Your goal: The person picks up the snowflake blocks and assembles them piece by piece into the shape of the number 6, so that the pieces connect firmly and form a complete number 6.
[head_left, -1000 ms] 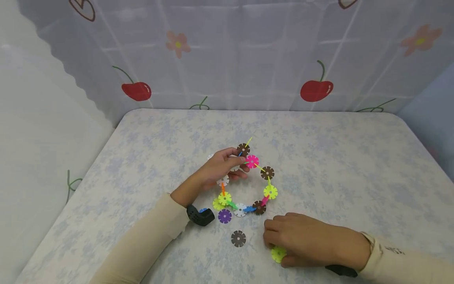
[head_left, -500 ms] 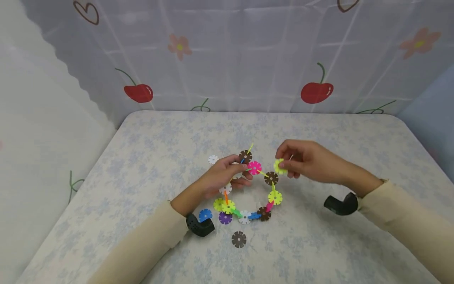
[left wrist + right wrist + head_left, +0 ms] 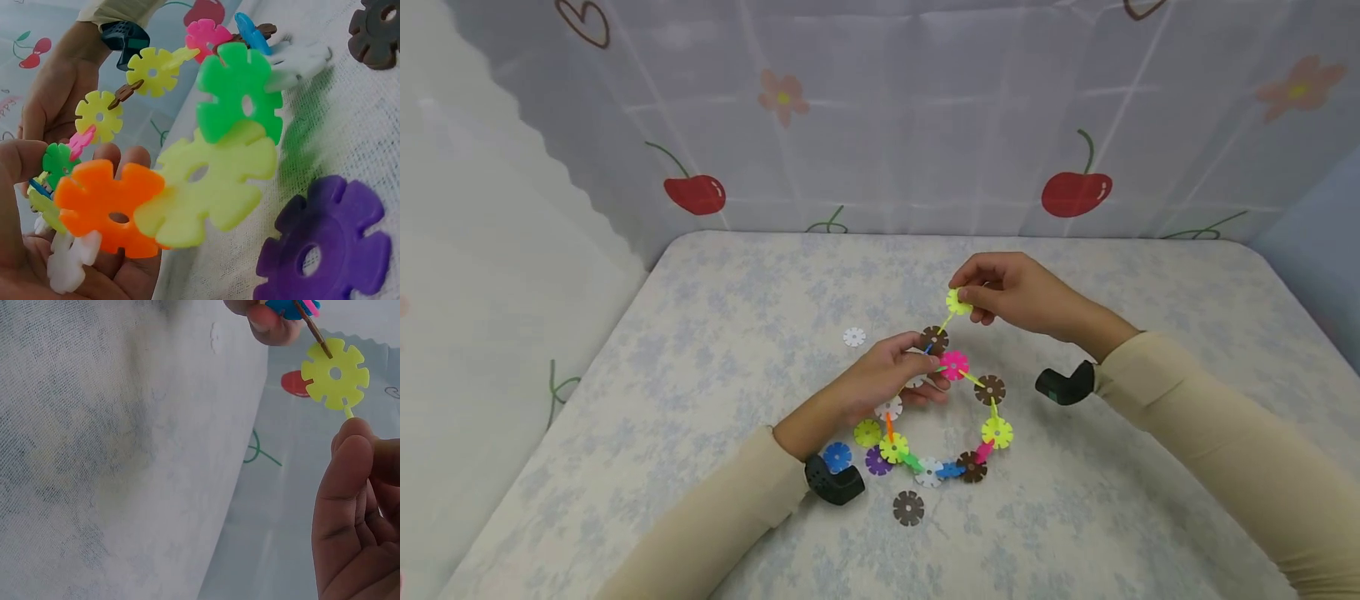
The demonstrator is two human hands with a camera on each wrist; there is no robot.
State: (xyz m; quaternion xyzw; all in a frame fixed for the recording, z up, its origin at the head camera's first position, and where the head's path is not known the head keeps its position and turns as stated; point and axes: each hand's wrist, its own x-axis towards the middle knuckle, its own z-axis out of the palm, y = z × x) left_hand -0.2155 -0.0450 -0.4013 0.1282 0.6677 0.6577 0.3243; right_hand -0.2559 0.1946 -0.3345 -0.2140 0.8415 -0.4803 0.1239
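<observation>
My left hand (image 3: 880,379) grips a ring of slotted plastic snowflake discs near its top; a pink disc (image 3: 955,365) and a brown disc (image 3: 935,339) show beside its fingers. In the left wrist view, the chain's orange disc (image 3: 106,206) and green disc (image 3: 240,94) appear large. My right hand (image 3: 1018,292), raised above the ring, pinches a yellow disc (image 3: 957,302) between thumb and fingers. In the right wrist view, that disc's edge meets a slot of the chain's end yellow disc (image 3: 351,381); whether it is seated cannot be told.
Loose discs lie on the cloth-covered table (image 3: 760,292): a white disc (image 3: 853,337) behind, a blue disc (image 3: 837,457), a purple disc (image 3: 877,461) and a yellow-green disc (image 3: 867,432) by the left wrist, and a grey-brown disc (image 3: 908,507) in front. A patterned curtain (image 3: 910,125) hangs behind.
My right hand has picked up the yellow disc from the table's front and carried it up and left to the chain's free end. My left hand keeps its hold, shifting slightly right and down.
</observation>
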